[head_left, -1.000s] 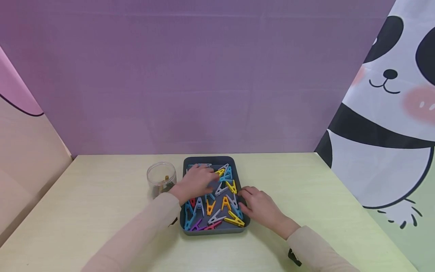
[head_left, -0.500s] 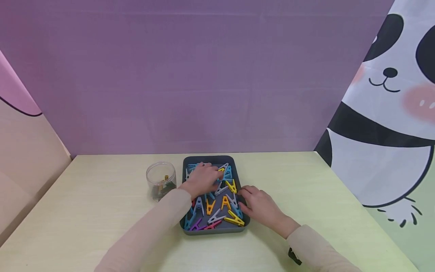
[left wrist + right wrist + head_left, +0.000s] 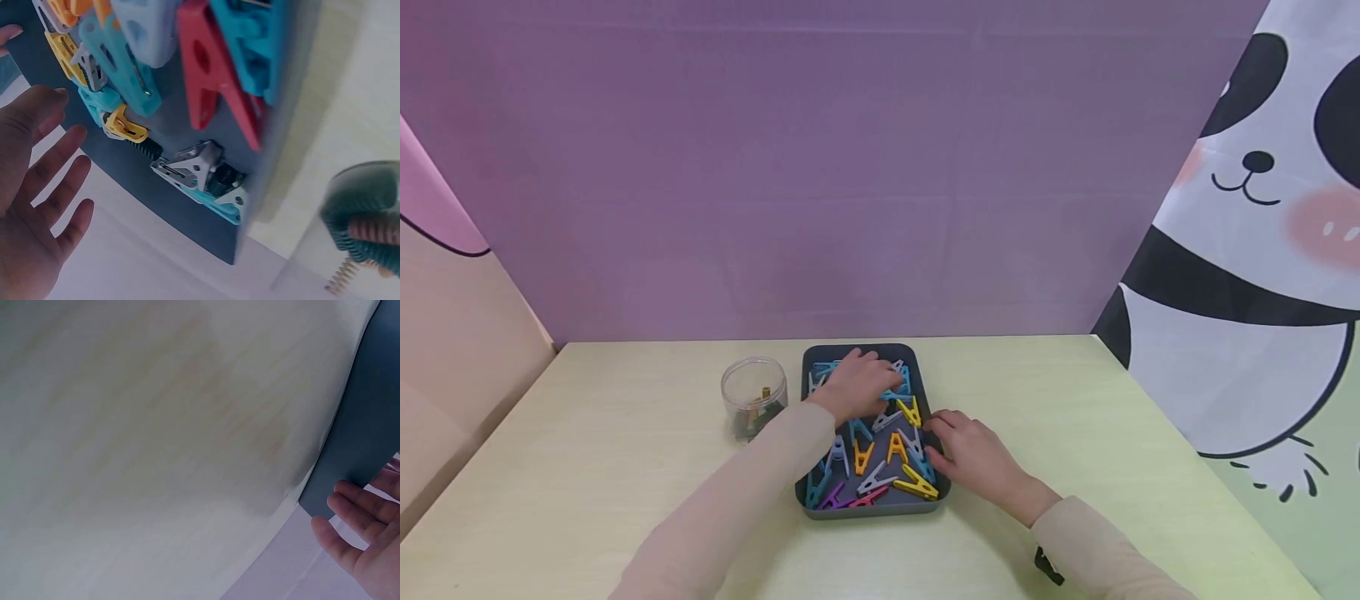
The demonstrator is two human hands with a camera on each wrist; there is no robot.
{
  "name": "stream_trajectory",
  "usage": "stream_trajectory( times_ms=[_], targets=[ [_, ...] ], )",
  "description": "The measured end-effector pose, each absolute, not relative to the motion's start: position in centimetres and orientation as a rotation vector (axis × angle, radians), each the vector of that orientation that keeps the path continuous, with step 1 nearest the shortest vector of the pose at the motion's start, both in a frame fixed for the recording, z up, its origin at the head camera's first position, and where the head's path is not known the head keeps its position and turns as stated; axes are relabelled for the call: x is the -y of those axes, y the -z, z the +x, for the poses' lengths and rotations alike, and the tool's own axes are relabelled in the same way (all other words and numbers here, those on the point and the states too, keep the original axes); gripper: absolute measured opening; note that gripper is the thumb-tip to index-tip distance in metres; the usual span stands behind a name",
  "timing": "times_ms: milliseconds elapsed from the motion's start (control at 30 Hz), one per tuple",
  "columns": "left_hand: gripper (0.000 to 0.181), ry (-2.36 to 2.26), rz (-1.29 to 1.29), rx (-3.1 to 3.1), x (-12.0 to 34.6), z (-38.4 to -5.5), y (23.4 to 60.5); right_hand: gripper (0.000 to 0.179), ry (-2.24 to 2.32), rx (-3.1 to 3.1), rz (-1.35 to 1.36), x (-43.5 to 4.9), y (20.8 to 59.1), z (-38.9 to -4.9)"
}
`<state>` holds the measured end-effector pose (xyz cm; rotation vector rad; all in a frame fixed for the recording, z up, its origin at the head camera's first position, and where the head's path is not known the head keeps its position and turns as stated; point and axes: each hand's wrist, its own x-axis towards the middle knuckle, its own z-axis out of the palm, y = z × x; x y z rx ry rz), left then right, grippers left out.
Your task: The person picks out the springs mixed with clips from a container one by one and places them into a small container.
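A dark grey tray (image 3: 880, 512) holds several coloured plastic clothespins, among them a yellow clothespin (image 3: 917, 483) and a red clothespin (image 3: 212, 75). Over the far part of the tray reaches my left hand (image 3: 859, 386), palm down. In the left wrist view its fingers are spread and relaxed, with nothing seen between them. Dark coil springs (image 3: 223, 181) lie among the clothespins at the tray's far end in that view. My right hand (image 3: 976, 457) touches the tray's right side. Its loosely bent fingers (image 3: 359, 512) rest against the outer wall in the right wrist view.
Left of the tray stands a clear round jar (image 3: 739, 410) with coil springs (image 3: 375, 234) inside, close to my left forearm. Tray and jar are on a pale wood table (image 3: 625, 433). A purple cloth backdrop (image 3: 880, 183) hangs behind the table's far edge.
My left hand has moved a little to the right over the tray's far part, uncovering clothespins on the left and covering some towards the right. The right hand has stayed at the tray's side.
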<state>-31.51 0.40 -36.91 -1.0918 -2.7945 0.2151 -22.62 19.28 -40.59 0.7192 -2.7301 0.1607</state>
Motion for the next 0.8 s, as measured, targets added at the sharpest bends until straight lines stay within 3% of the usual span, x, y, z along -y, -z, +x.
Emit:
stream_trajectory(
  times_ms=[800],
  targets=[
    [0.029, -0.316, -1.136, 2.847, -1.47, -32.42, 37.45, 0.030, -0.155, 2.720, 0.726, -19.22, 40.48, -22.52]
  ],
)
